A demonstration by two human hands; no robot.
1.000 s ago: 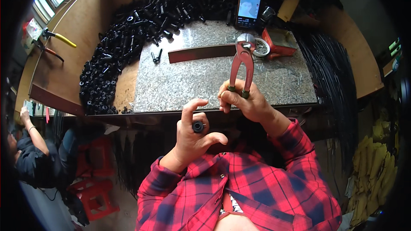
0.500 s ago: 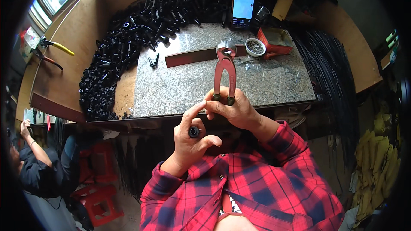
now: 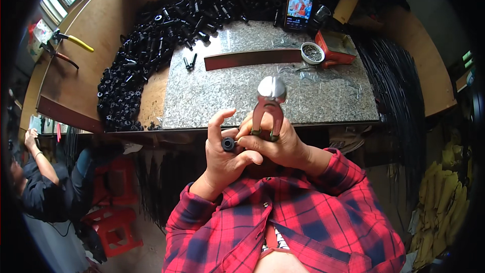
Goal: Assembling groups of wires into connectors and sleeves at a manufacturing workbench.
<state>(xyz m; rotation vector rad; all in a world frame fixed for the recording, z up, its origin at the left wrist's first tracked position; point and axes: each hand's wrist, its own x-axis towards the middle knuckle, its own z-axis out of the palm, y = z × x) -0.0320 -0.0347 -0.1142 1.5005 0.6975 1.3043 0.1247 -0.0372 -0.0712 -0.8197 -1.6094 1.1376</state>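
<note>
- Red plaid shirt (image 3: 313, 207), crossed by dark navy bands and thin dark lines.
- Left sleeve (image 3: 189, 215), below the left fingers (image 3: 215, 127): same plaid, cuff edge dark.
- Right sleeve (image 3: 339, 172), below and right of the right fingers (image 3: 252, 144): matching check.
- Small round buttons (image 3: 265, 204), below the fingers of both hands.
- Black-and-white patterned inner fabric (image 3: 282, 242), lower still.

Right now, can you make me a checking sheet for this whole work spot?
Surface: speckled stone board.
Job's things: red-handled pliers and a round black part.
Clutter: heap of small black parts, flat bar, white cup of tiny bits, lit phone.
Hands: left hand holds the round black part, thumb and forefinger spread; right hand holds the pliers.
Cables: thin black strands at right; can't tell whether they're cables.
Surroundings: another person at left, red stool, yellow pieces at right.
</note>
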